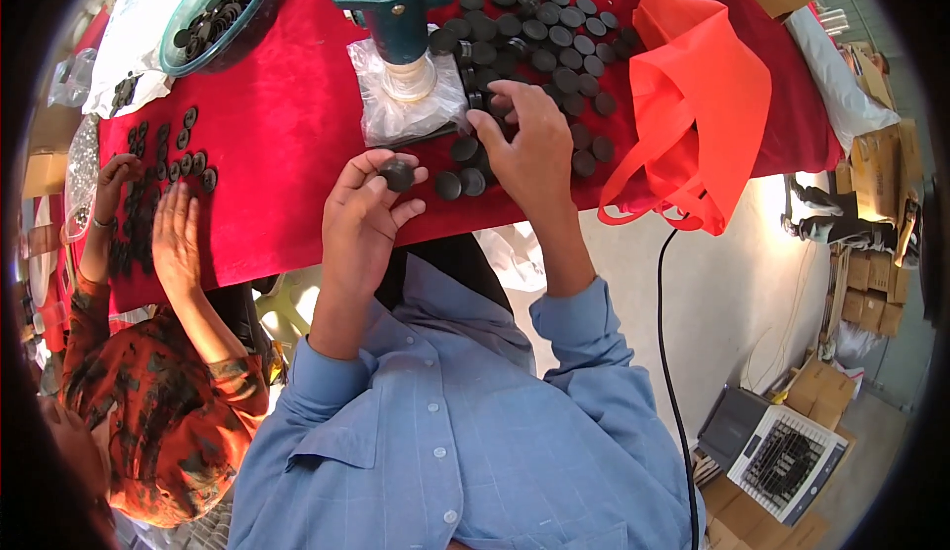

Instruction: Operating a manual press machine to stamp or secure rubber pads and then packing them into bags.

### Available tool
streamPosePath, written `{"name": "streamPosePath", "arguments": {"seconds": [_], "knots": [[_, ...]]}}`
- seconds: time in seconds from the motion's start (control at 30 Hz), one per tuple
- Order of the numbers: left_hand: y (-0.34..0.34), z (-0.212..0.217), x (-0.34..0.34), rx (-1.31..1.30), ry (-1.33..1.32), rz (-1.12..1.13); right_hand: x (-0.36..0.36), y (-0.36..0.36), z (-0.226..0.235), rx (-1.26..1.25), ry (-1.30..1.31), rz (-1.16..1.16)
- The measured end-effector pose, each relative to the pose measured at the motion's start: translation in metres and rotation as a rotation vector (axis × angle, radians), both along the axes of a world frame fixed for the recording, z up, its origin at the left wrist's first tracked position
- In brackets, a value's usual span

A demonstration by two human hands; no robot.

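Note:
My left hand [361, 218] is closed on a black round disc [398, 175], held between thumb and fingers in front of the press. My right hand [529, 149] reaches over the table, its thumb and index finger apart, beside several black discs [475, 104] at the press base's right edge. Whether a fingertip touches one cannot be made out. The green hand press [401, 15] stands on a base wrapped in clear plastic [381, 104]. More loose black discs [549, 35] spread to its right, and a few [449, 186] lie between my hands.
A red cloth [267, 174] covers the table. An orange-red bag [703, 104] sits at the right edge, with a black cable [668, 352] hanging below. At far left, a co-worker's hands [178, 238] rest among black parts, near a clear bowl [223, 15] of dark pieces.

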State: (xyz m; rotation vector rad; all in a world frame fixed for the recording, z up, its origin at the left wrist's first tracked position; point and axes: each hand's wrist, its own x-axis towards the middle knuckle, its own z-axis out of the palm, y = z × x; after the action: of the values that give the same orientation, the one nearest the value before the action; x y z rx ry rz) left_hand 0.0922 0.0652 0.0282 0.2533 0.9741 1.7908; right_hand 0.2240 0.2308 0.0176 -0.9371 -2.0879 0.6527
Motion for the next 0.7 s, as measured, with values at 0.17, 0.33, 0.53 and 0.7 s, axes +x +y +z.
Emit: {"name": "streamPosePath", "arguments": {"seconds": [0.17, 0.33, 0.53, 0.7], "knots": [[-0.002, -0.008, -0.010, -0.010, -0.071, -0.032, -0.009, 0.014, -0.017, 0.183, -0.180, -0.007], [0.008, -0.002, -0.004, -0.083, 0.079, -0.055, -0.003, 0.009, -0.011, 0.122, -0.039, 0.057], [0.024, 0.023, 0.012, 0.016, 0.906, 0.123, 0.014, -0.033, 0.036, -0.156, 0.320, 0.231], [0.020, 0.037, 0.014, 0.165, 1.152, 0.193, 0.017, -0.048, 0.044, -0.109, 0.399, 0.342]]}}
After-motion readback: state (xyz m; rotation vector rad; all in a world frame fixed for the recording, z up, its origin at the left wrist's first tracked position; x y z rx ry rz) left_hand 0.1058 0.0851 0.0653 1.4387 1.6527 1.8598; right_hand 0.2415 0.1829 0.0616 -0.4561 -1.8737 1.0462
